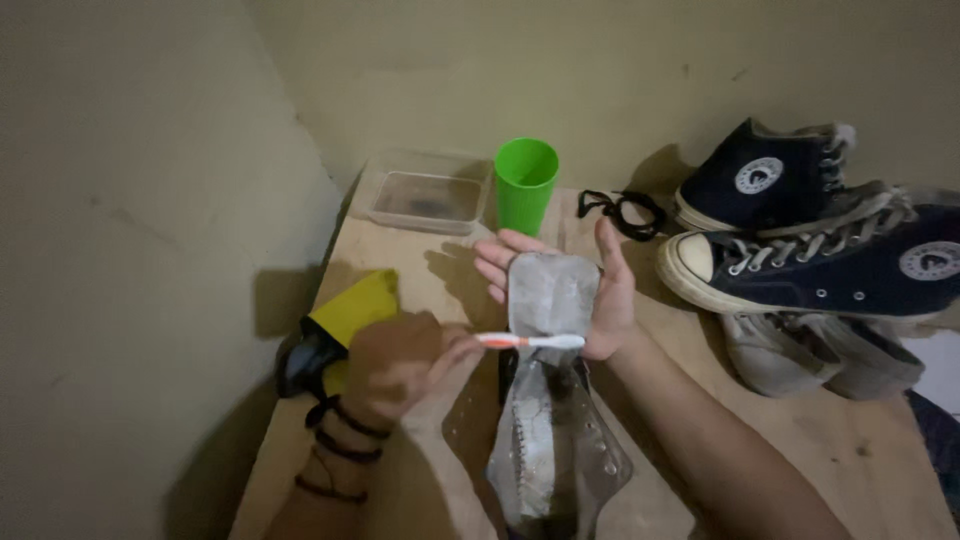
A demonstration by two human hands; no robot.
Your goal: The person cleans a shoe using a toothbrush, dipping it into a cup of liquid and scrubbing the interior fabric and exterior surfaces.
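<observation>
now | left hand (400, 365) pinching toothbrush (530, 342), bristles on grey shoe (550, 400) toe | right hand (600, 290) wrapped around toe | green cup (526, 185) behind

Single head view, looking steeply down from above table (800, 440), close to hands at near edge. Faces toward far edge and wall (500, 60); second wall (130, 250) along left edge.
</observation>
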